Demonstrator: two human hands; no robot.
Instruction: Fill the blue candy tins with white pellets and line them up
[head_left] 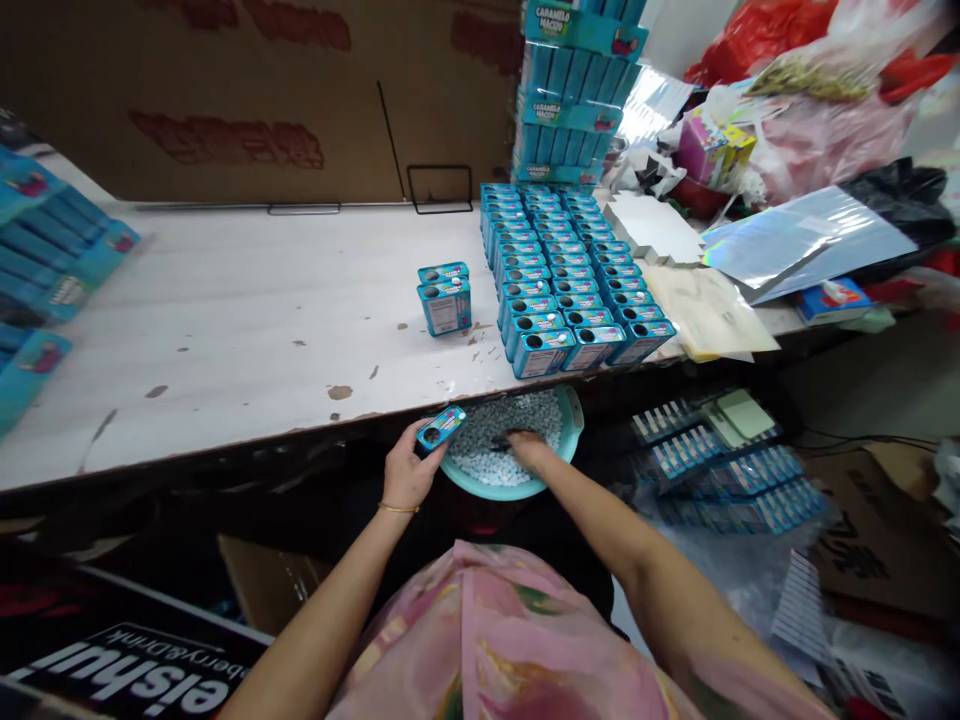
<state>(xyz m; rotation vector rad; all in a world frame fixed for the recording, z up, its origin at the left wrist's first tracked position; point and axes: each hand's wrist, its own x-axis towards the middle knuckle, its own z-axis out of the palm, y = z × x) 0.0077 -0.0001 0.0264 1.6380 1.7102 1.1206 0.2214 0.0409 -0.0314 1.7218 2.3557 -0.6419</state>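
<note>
My left hand (409, 468) is closed around a small blue candy tin (441, 428), held tilted at the left rim of a turquoise basin (576, 420). The tin has a dark round opening in its top. Small pale blue candies (487, 468) fill much of the basin. Reaching down into them is my right hand (527, 450), its fingers closed and partly hidden; a small dark object (501, 442) shows at the fingertips, too unclear to name. Two more blue tins (448, 308) stand on the white table just beyond the basin.
Rows of blue tins (559, 265) stand at the table's right, with stacked display boxes (566, 95) behind. More display boxes (60, 235) are at the left. A large cardboard box (262, 110) lines the back. Plastic bags (832, 130) crowd the far right; packed tins (735, 475) lie below.
</note>
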